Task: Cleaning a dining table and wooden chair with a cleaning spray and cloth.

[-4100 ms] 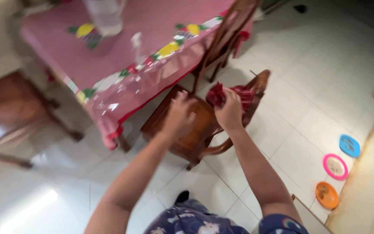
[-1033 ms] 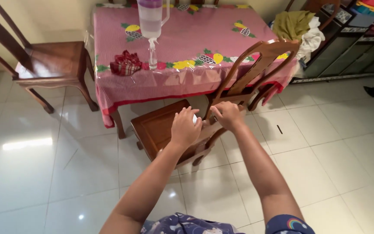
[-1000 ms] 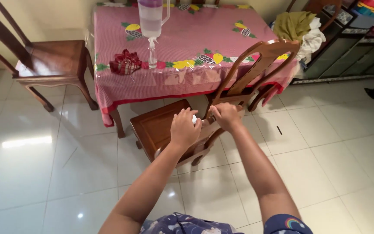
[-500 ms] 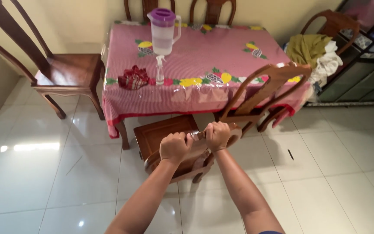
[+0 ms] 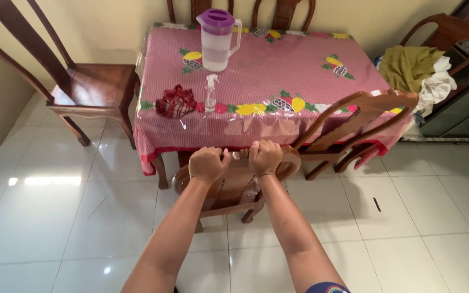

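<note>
Both hands, left hand and right hand, are clamped on the chair top rail at my 12 o'clock; I judge I'm mid-push toward the table; next needs straight travel; second chair crowds 2 o'clock; cloth, spray bottle beyond.
</note>
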